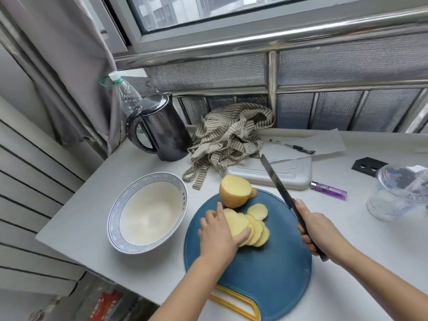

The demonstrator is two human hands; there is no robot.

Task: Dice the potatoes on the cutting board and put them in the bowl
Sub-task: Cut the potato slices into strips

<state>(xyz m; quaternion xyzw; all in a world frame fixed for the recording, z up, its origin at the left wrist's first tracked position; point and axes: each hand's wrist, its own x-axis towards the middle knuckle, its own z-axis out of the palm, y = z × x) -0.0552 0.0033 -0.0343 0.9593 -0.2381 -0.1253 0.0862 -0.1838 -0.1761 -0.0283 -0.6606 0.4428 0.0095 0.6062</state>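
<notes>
Right grip (319, 230) is closed round the knife (278, 184) handle, blade raised over the cutting board's (250, 274) right edge. Left grip (217, 232), nearer, holds the fanned potato slices (254, 228) mid-board, left of the blade; the empty bowl (148, 212) sits off-board, leftward.

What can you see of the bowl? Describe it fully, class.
The bowl is round and deep, apparently ceramic, with a plain white inside and a blue wave-patterned band round its rim, bearing small blue characters on the right. It stands upright and empty on the white counter, just left of the blue cutting board.
</notes>
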